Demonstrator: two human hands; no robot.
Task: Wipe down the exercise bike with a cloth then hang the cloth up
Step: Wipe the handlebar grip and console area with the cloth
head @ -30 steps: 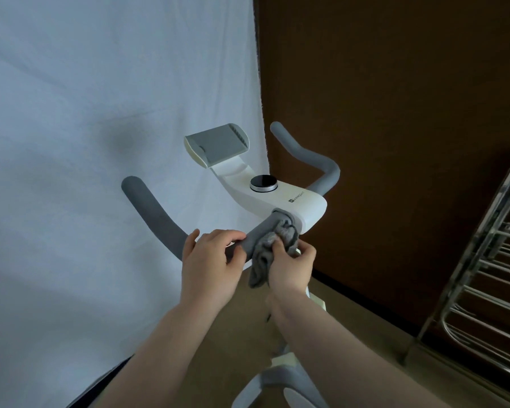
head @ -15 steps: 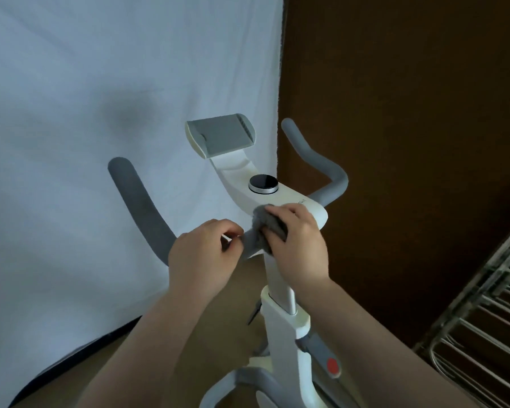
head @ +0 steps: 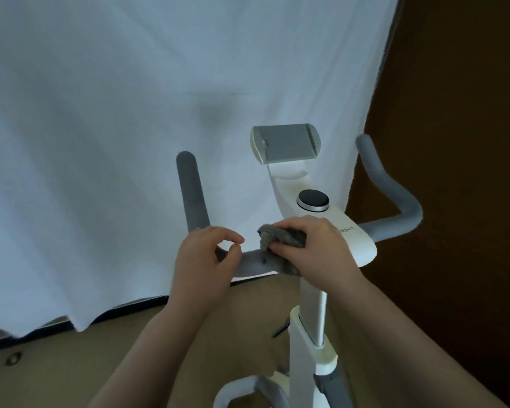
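A white exercise bike (head: 309,313) stands in front of me, with grey padded handlebars (head: 192,189), a round black knob (head: 312,199) and a grey tablet holder (head: 286,144) on top. My right hand (head: 318,248) grips a bunched grey cloth (head: 280,238) and presses it where the left handlebar meets the white console. My left hand (head: 202,257) curls round the left handlebar just beside the cloth, thumb and forefinger nearly touching above the bar.
A white sheet (head: 115,142) hangs behind the bike. A dark brown wall (head: 460,142) fills the right side. The floor (head: 71,372) is tan. The bike's lower frame (head: 242,393) shows at the bottom.
My view has swung left, so the metal rack at the right has left the frame. My right hand has moved the cloth from under the console up onto the handlebar joint.
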